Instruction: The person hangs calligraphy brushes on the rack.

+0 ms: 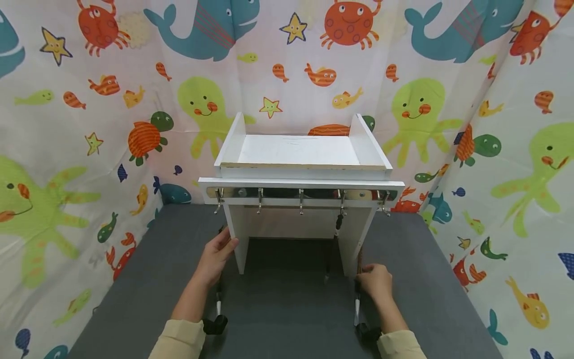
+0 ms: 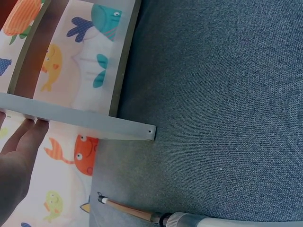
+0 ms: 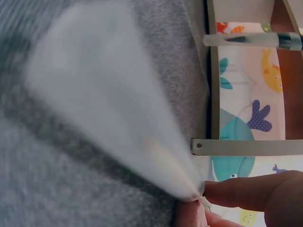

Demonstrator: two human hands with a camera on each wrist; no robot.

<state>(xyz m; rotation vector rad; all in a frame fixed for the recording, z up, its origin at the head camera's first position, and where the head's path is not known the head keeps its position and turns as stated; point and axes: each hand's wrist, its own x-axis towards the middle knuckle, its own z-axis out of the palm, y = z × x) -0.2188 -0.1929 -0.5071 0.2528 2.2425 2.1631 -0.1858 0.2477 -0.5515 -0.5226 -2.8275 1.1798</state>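
Observation:
A white shelf unit (image 1: 296,182) with a rail of metal hooks along its front stands ahead. My left hand (image 1: 216,257) touches its left side panel (image 2: 80,113), fingers straight against the outer face. A brush (image 2: 128,209) with a brown handle and a pale end runs beside that hand; whether the hand holds it I cannot tell. Low at the right panel, my right hand (image 1: 376,281) pinches a second brush (image 3: 118,94) between thumb and fingers. Its pale part is blurred near the right wrist camera. Another brush (image 1: 332,249) hangs from a hook, pale tip down.
Grey cloth (image 1: 287,309) covers the table. A patterned curtain (image 1: 287,85) with sea animals stands behind and at both sides. Bare hooks (image 1: 301,202) line the rail. A raised tray-like top (image 1: 296,149) sits on the unit. Black wrist gear (image 1: 215,325) shows below the left hand.

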